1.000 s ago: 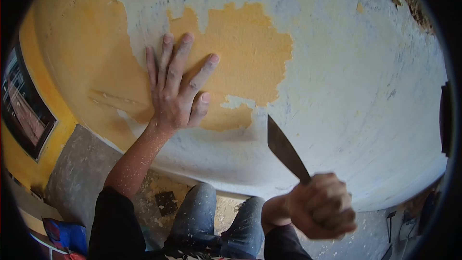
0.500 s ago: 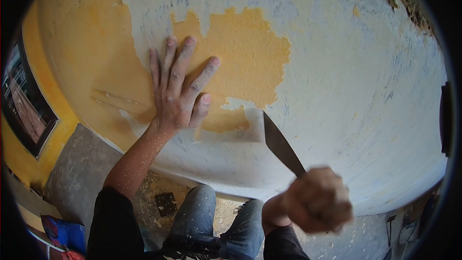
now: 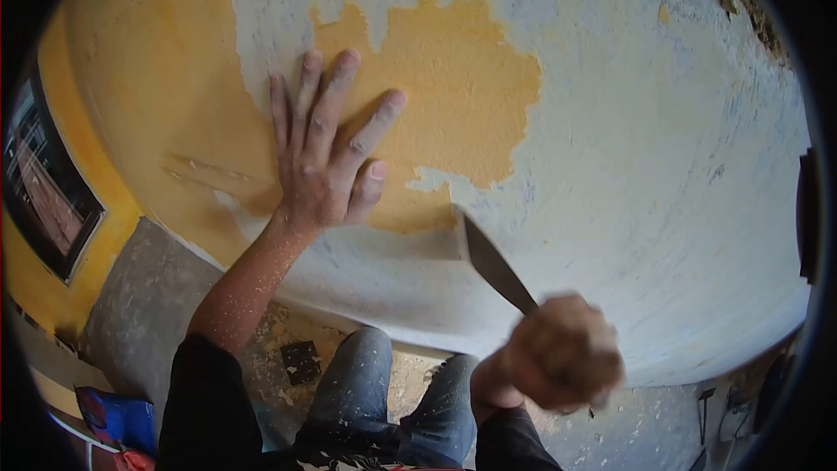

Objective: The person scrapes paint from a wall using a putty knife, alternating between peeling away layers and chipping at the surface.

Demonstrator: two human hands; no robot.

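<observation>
My left hand (image 3: 327,153) lies flat with fingers spread on the wall, over a patch of yellow paint (image 3: 462,78) with ragged edges. White and bluish bare wall (image 3: 628,139) surrounds that patch. In a closed fist, my right hand (image 3: 565,353) grips a scraper (image 3: 497,266); its handle is hidden inside the fist. The scraper's wide edge meets the wall at the lower edge of the yellow paint, right of and below my left hand. Pale dust coats my left fingers and forearm.
At far left is a dark-framed window (image 3: 48,179) in a yellow wall. Paint flakes and a dark square piece (image 3: 301,362) lie on the floor by my knees. A blue bag (image 3: 118,414) sits at lower left. Broken, rough wall (image 3: 741,4) shows at upper right.
The scraper and my right hand have moved left along the wall, taking off a little yellow paint at the lower edge of the patch. My left hand stays pressed in place.
</observation>
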